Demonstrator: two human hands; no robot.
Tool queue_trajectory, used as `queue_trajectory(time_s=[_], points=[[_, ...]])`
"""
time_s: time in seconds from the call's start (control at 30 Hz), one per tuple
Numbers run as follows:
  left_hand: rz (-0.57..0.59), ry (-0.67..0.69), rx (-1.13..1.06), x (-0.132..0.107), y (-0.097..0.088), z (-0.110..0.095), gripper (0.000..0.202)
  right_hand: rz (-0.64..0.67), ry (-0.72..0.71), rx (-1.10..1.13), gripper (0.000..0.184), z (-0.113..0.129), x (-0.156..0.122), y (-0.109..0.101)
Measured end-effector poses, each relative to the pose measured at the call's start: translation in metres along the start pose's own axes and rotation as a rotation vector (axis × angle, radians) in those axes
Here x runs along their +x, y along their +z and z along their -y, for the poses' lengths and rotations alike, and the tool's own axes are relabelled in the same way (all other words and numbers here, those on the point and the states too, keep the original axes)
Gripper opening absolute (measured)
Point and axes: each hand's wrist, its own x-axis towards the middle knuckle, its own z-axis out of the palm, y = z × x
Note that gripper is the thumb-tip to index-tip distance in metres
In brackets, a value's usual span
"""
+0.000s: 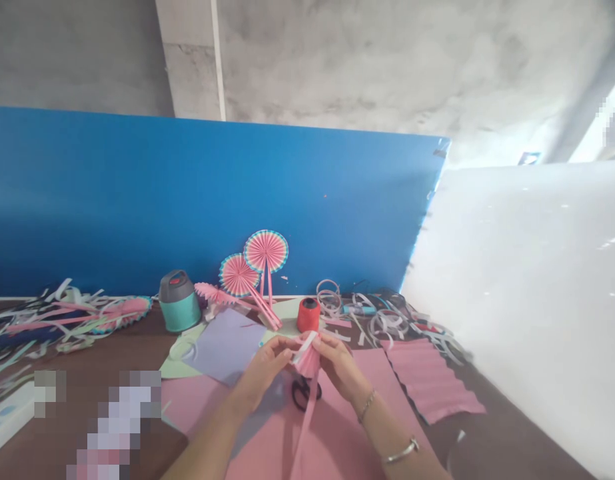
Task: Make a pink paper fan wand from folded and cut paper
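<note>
Between my two hands is a pink pleated paper fan (308, 363) with a white edge, its folds gathered together. My left hand (267, 367) pinches its left side, fingers closed. On the other side my right hand (341, 365) grips the upper right edge between thumb and fingers. A long pink paper strip (307, 417) hangs down from the fan towards me. Black-handled scissors (300, 395) lie beneath it on pink paper sheets (357, 427), partly hidden. Just behind my hands stands a red thread spool (308, 316).
Two round pink paper fans (266, 251) lean against the blue partition (137, 200). A teal and grey container (180, 303) stands left of them. Paper strips (62, 320) pile up at left, more strips (390, 325) at right. Wavy pink paper (432, 380) lies near the white wall (527, 280).
</note>
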Motion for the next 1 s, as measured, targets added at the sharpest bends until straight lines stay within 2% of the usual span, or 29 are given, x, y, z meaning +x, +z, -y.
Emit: queue_trajectory(time_s=[0.1,0.17,0.27,0.4,0.57,1.0], points=[[-0.077,0.043,0.033,0.000,-0.002,-0.004,0.033,0.019,-0.035,-0.118,0.032,0.002,-0.002,0.001],[-0.084,0.015,0.010,-0.001,-0.001,-0.006,0.034,0.024,-0.054,-0.189,0.034,0.002,-0.004,0.004],[-0.017,-0.093,-0.049,-0.005,0.004,-0.009,0.038,0.058,-0.068,-0.285,0.039,0.000,-0.007,0.008],[0.077,-0.212,-0.090,-0.008,0.009,-0.011,0.035,0.181,-0.133,-0.382,0.039,-0.003,-0.008,0.012],[0.088,-0.347,-0.139,-0.006,0.007,-0.008,0.031,0.245,-0.156,-0.499,0.041,-0.001,-0.009,0.011],[0.116,-0.372,-0.183,-0.008,0.010,-0.010,0.025,0.302,-0.221,-0.517,0.038,0.006,-0.010,0.016]])
